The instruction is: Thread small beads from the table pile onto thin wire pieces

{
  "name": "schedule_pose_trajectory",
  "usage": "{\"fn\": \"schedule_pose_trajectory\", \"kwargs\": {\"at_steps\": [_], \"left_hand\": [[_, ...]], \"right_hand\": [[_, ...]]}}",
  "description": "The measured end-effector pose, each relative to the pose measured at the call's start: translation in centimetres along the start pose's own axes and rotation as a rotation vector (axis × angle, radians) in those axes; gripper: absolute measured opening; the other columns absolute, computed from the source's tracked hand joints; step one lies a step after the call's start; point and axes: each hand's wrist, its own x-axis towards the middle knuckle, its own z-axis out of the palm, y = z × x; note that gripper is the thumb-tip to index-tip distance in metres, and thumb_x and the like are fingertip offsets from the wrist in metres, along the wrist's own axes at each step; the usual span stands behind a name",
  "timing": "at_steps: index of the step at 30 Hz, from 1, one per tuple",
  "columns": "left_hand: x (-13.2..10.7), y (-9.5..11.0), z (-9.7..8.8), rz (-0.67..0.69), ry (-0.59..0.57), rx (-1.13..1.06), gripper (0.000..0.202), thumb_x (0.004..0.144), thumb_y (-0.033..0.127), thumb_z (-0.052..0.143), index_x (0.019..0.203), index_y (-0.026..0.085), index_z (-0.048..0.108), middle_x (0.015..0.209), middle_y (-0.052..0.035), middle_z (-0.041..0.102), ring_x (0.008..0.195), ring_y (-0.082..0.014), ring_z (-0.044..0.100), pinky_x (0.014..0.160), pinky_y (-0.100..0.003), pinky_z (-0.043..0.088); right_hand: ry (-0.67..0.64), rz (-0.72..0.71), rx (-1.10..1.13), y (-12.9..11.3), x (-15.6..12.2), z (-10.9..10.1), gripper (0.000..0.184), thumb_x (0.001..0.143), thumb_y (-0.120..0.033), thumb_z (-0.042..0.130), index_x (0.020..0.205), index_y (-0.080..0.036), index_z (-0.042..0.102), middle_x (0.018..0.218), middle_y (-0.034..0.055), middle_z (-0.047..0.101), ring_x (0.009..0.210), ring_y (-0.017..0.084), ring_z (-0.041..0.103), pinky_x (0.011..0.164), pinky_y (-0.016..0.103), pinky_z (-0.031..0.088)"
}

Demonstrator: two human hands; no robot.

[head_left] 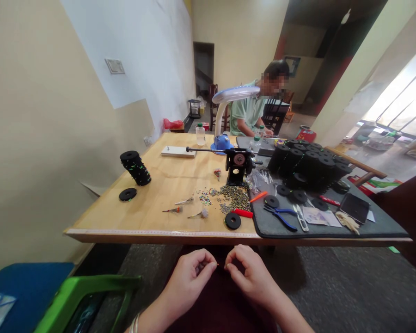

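My left hand point(198, 272) is closed in a pinch in front of the table's near edge. A tiny orange-red tip shows at its fingertips; what it belongs to is too small to name. Facing it a short gap away, my right hand point(243, 270) also pinches, and whatever lies between its fingers is hidden. On the table just beyond the hands lie a black foam spool point(233, 220), a red-handled tool point(243, 213) and a heap of small metallic pieces point(236, 198). Several thin bundles, one of them an orange-banded bundle point(173, 210), lie to the left.
A black hand-cranked winder point(237, 162) and a desk lamp point(223, 138) stand mid-table. The grey mat point(319, 231) bears blue pliers point(284, 217), snips point(301, 218) and stacked black spools point(305, 162). Another spool stack point(136, 167) stands left. A person point(246, 113) sits opposite. A green stool point(90, 284) is lower left.
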Motion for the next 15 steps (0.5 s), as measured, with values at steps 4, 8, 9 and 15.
{"fn": "schedule_pose_trajectory", "kwargs": {"at_steps": [4,8,9,15], "left_hand": [[0.0,-0.2,0.1,0.001,-0.007,-0.024,0.019,0.083,0.028,0.053,0.072,0.015,0.062,0.067,-0.0020,0.062,0.063,-0.0144,0.054,0.060,-0.021,0.041],[0.0,-0.4,0.2,-0.006,-0.003,-0.020,0.020,0.082,0.029,0.053,0.071,0.015,0.062,0.065,-0.0016,0.061,0.062,-0.0142,0.052,0.058,-0.021,0.040],[0.0,-0.4,0.2,-0.009,-0.003,-0.017,0.020,0.082,0.029,0.053,0.071,0.015,0.062,0.064,-0.0015,0.060,0.061,-0.0141,0.051,0.057,-0.021,0.040],[-0.1,-0.6,0.4,-0.004,-0.015,-0.020,0.018,0.082,0.027,0.054,0.072,0.015,0.063,0.065,-0.0017,0.061,0.061,-0.0137,0.051,0.057,-0.021,0.040]], "right_hand": [[0.002,-0.027,0.089,-0.4,0.2,0.3,0.014,0.077,-0.010,0.055,0.086,-0.021,0.057,0.081,0.0017,0.063,0.077,0.017,0.056,0.070,0.028,0.042],[0.015,-0.057,0.063,-0.5,0.6,1.1,0.015,0.077,-0.010,0.056,0.086,-0.022,0.057,0.079,0.0008,0.062,0.075,0.017,0.055,0.069,0.027,0.041],[0.019,-0.067,0.037,-0.5,0.7,1.2,0.013,0.077,-0.010,0.056,0.084,-0.022,0.057,0.077,0.0004,0.061,0.074,0.016,0.054,0.068,0.027,0.041],[0.049,-0.162,-0.106,-0.8,1.0,1.4,0.012,0.076,-0.009,0.053,0.075,-0.021,0.056,0.069,-0.0004,0.057,0.072,0.017,0.052,0.074,0.031,0.039]]}}
